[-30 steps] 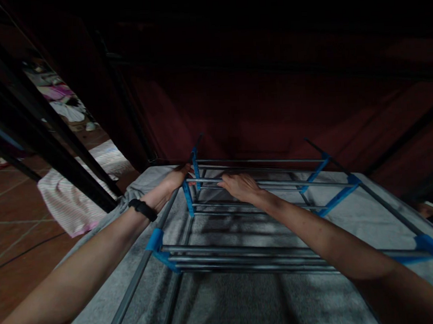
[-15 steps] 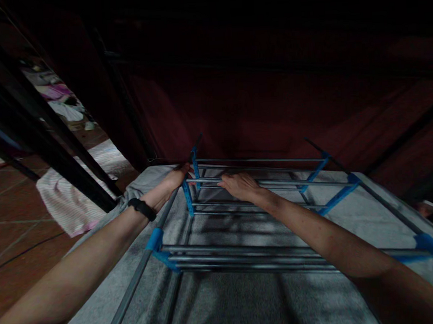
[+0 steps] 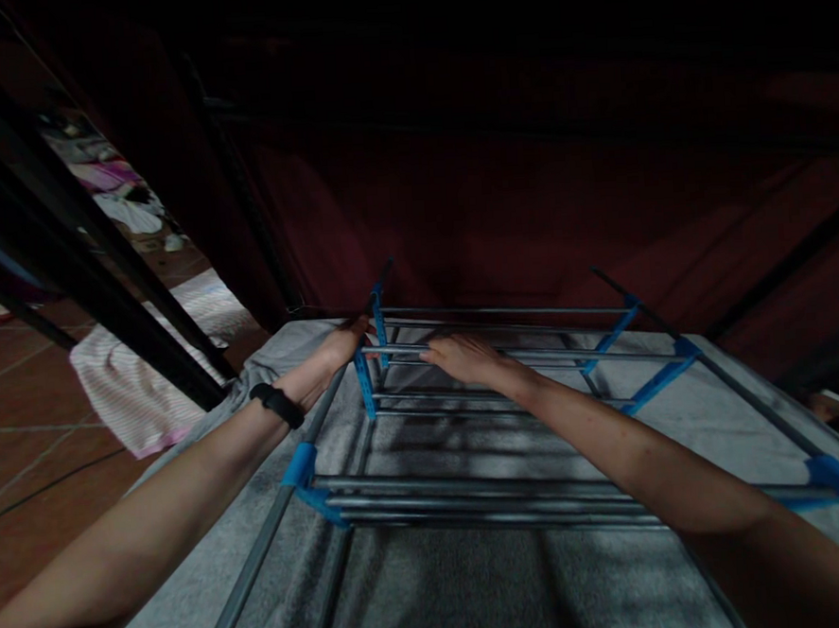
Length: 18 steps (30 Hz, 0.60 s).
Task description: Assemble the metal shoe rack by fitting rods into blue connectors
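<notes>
A rack of grey metal tubes with blue plastic joints lies across a grey blanket [image 3: 465,586]. My left hand [image 3: 346,344] is closed at the rack's left side, around the upright tube by a blue joint [image 3: 365,384]; its fingertips are partly hidden behind the tube. My right hand [image 3: 461,357] grips a metal tube [image 3: 571,351] that runs crosswise from that joint, a short way to the right of my left hand. Nearer to me, several crosswise tubes [image 3: 473,486] run between a left blue joint [image 3: 299,465] and a right blue joint [image 3: 834,476].
A dark red curtain [image 3: 492,224] hangs close behind the rack. Dark metal posts [image 3: 103,248] stand at the left. Beyond them, a striped cloth [image 3: 136,388] lies on the tiled floor [image 3: 18,386], with heaped items [image 3: 121,204] farther back.
Almost nothing differs. My right hand and forearm have shifted very slightly, while the hold on the tube and the rack's position look the same.
</notes>
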Motion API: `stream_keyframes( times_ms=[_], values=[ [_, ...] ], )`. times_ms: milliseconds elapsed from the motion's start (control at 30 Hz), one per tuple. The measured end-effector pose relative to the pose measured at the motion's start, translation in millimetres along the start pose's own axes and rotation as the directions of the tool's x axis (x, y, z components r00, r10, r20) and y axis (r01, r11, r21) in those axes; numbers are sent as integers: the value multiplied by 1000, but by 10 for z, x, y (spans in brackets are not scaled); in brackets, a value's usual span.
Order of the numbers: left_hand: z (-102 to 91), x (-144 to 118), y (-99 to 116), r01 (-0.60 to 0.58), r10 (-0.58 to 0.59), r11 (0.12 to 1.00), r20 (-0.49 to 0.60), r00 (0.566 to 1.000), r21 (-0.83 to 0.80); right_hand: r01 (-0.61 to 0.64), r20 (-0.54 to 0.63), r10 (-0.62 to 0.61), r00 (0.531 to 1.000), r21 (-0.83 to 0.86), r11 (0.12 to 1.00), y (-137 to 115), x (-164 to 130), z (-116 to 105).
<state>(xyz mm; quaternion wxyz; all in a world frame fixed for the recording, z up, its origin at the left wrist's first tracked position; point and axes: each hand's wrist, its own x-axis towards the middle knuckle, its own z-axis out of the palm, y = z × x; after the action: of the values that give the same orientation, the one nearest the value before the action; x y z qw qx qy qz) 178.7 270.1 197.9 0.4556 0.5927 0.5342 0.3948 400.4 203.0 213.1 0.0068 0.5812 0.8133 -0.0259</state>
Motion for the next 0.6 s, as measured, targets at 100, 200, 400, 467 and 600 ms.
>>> stream_keyframes(
  times_ms=[100, 200, 400, 467, 600],
  values=[
    [-1, 2, 7, 4, -4, 1000, -12, 1000, -3, 40, -18, -40, 999, 41, 998, 30, 28, 20],
    [5, -25, 36, 26, -25, 999, -48, 999, 20, 53, -30, -51, 998, 80, 995, 56, 53, 35],
    [-7, -46, 96, 19, -14, 997, -55, 998, 81, 59, -14, -57, 998, 115, 992, 61, 67, 24],
    [-8, -50, 117, 18, -12, 993, -54, 998, 114, 68, -24, -66, 998, 92, 993, 54, 43, 19],
    [8, -84, 152, 9, -4, 994, -44, 999, 112, 55, -70, -53, 996, 18, 998, 45, -13, 26]
  ],
)
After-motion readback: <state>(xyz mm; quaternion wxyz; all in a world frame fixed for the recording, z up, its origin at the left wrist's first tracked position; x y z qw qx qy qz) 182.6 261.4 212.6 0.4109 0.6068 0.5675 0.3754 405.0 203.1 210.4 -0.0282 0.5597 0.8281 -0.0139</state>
